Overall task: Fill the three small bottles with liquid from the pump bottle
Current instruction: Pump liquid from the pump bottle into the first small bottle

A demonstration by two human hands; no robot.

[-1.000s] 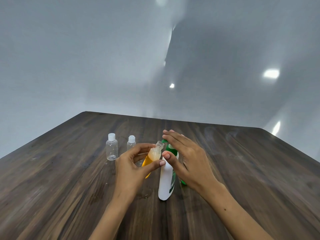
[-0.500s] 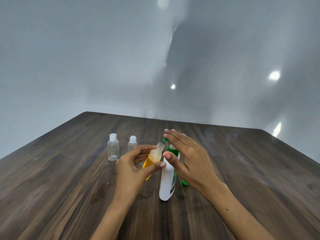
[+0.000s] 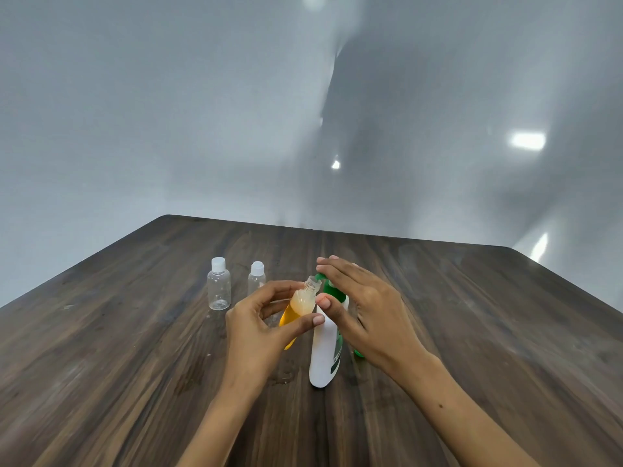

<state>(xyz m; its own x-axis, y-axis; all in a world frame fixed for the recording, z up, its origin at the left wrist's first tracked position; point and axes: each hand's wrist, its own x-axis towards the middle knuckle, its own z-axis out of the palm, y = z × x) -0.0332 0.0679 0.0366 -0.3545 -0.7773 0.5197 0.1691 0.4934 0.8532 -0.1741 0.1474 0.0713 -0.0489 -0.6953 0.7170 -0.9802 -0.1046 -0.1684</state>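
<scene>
Amber-filled small bottle [image 3: 300,306], pinched tilted by the left hand [image 3: 259,328], meets the pump bottle [image 3: 325,352] spout while the right hand [image 3: 367,311] presses flat-fingered.

Our two bare forearms and hands

We see our left hand [image 3: 259,328] and right hand [image 3: 367,315] with nothing worn on them: no sleeves reach the forearms, and no gloves, rings, watch or bands show. The fingernails are short and plain, and a small dark mole marks our right forearm [image 3: 441,406].
</scene>
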